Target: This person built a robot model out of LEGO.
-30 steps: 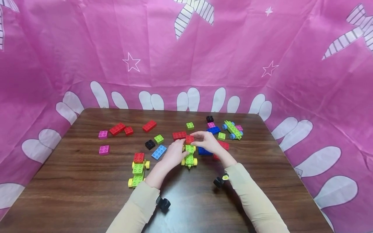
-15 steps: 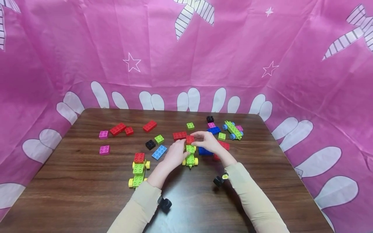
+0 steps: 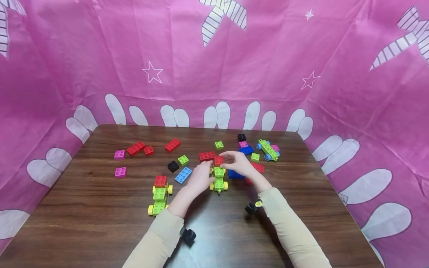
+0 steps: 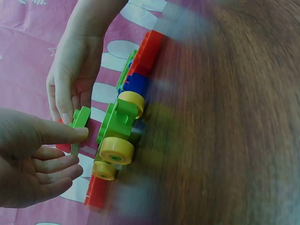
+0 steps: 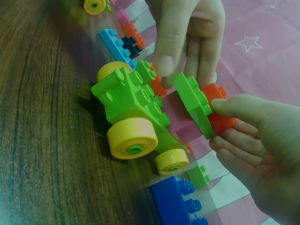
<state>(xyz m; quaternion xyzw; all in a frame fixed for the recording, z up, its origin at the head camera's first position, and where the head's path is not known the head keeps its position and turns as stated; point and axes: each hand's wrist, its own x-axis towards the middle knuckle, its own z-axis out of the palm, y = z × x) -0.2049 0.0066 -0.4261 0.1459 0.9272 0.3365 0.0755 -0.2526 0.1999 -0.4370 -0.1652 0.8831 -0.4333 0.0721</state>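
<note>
A green toy car base (image 5: 136, 105) with yellow wheels stands on the table between both hands. Above it, a pink brick (image 5: 180, 117), a green brick (image 5: 192, 101) and a red brick (image 5: 222, 123) form a stack. My right hand (image 3: 239, 163) pinches the red brick, its thumb on the near side and fingers curled behind. My left hand (image 3: 200, 176) is at the left side of the stack, with thumb and fingers spread loosely around the end of the green brick. In the left wrist view its straight thumb (image 4: 70, 132) overlaps that brick.
A second green car (image 3: 159, 197) with yellow wheels and a red brick on top stands left of the left forearm. A green car base (image 3: 268, 150) with blue wheels lies back right. Light blue (image 3: 183, 175), black (image 3: 172, 166) and dark blue (image 3: 235, 174) bricks lie close by.
The left thumb has drawn slightly back from the car's side. The right hand and the stack have hardly moved.
</note>
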